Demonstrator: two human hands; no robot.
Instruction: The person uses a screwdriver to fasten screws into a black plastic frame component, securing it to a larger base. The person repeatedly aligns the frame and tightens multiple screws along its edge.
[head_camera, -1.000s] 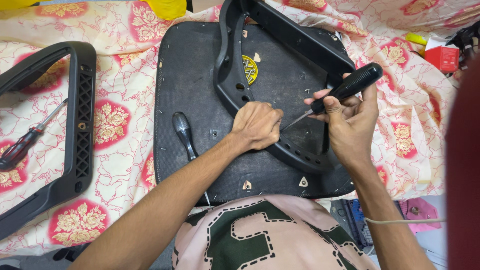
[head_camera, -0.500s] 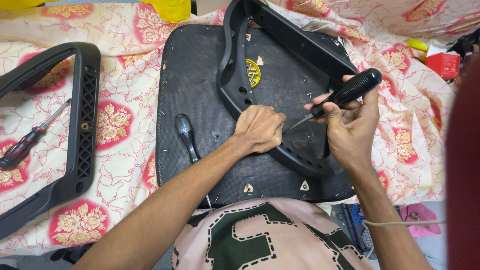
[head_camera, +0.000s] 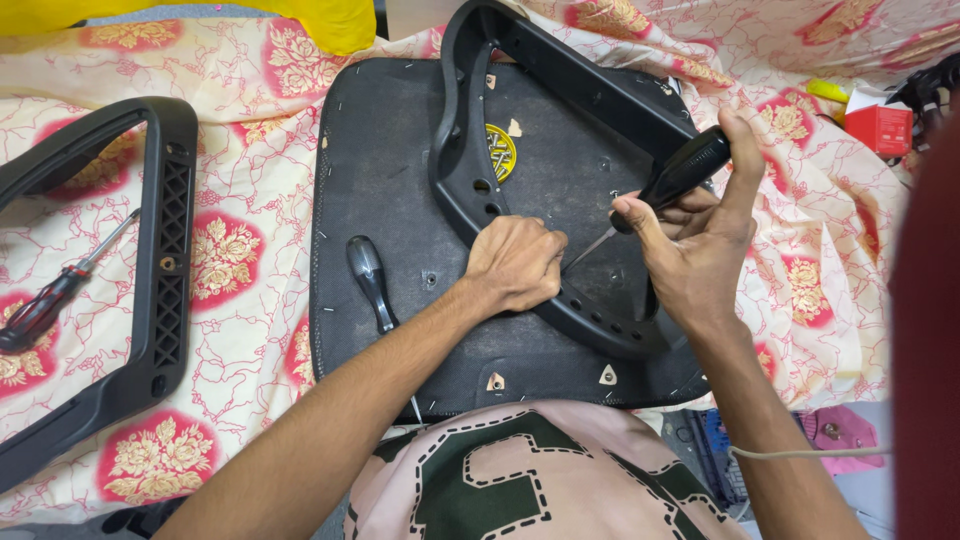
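- Right hand (head_camera: 700, 245) closed around black-handled screwdriver (head_camera: 672, 180), shaft slanting down-left to the tip beside the left hand's knuckles.
- Left hand (head_camera: 515, 262) curled into a loose fist, pressing on black chair armrest (head_camera: 560, 150); whatever sits inside the fist hidden.
- Armrest lying on upturned black seat pan (head_camera: 385, 160), over floral sheet (head_camera: 245, 250).
- Second black-handled screwdriver (head_camera: 370, 280) resting on the pan, just left of the left forearm.
- Another armrest (head_camera: 165, 250) far left, red-handled screwdriver (head_camera: 45, 305) inside its loop.
- Red box (head_camera: 878, 128) at the right edge.
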